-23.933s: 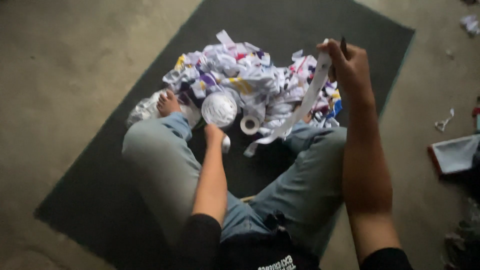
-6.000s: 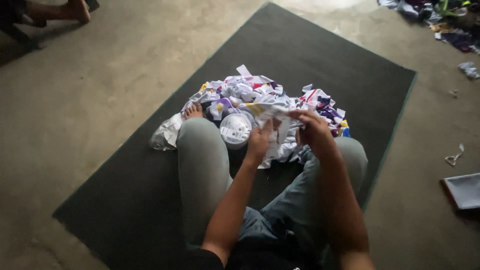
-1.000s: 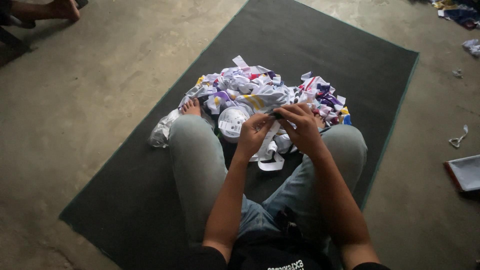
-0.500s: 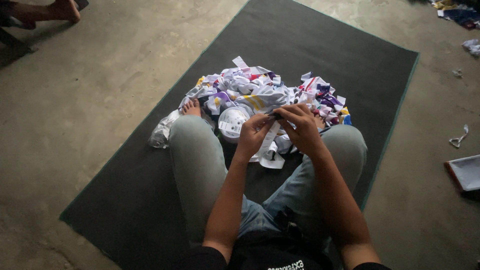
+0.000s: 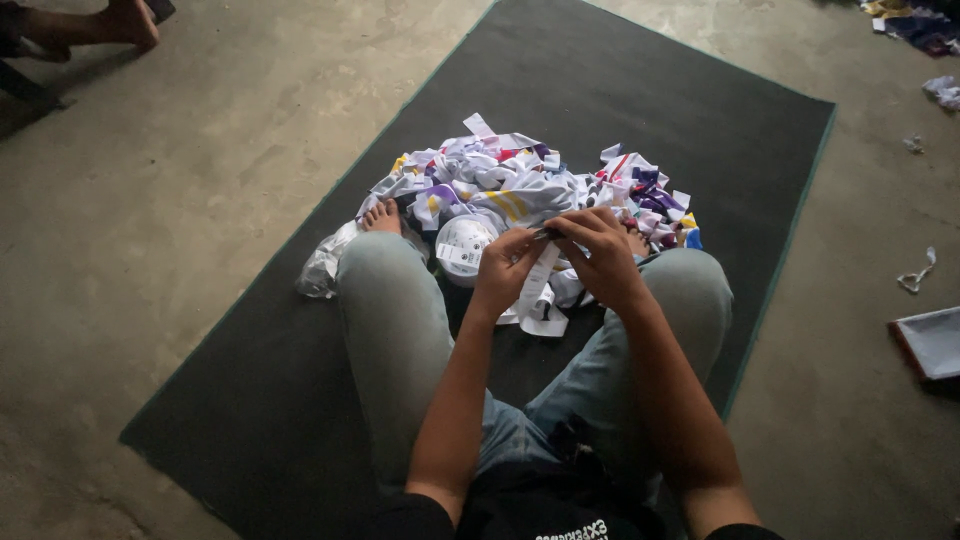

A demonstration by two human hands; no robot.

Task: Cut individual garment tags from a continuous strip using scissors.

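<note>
Head view: a white strip [image 5: 541, 283] is held between the left hand [image 5: 505, 272] and the right hand [image 5: 598, 258], both closed on it just in front of a heap of white and coloured scraps [image 5: 520, 190]. A thin dark object seems to be pinched at the right fingertips [image 5: 562, 232], though it is too small to identify. A round white roll [image 5: 462, 245] is seen at the heap's near edge, left of the strip. The heap is spread on a dark mat [image 5: 650, 90], over a concrete floor [image 5: 180, 180]. A crumpled clear wrapper [image 5: 325, 268] lies left of the heap.
</note>
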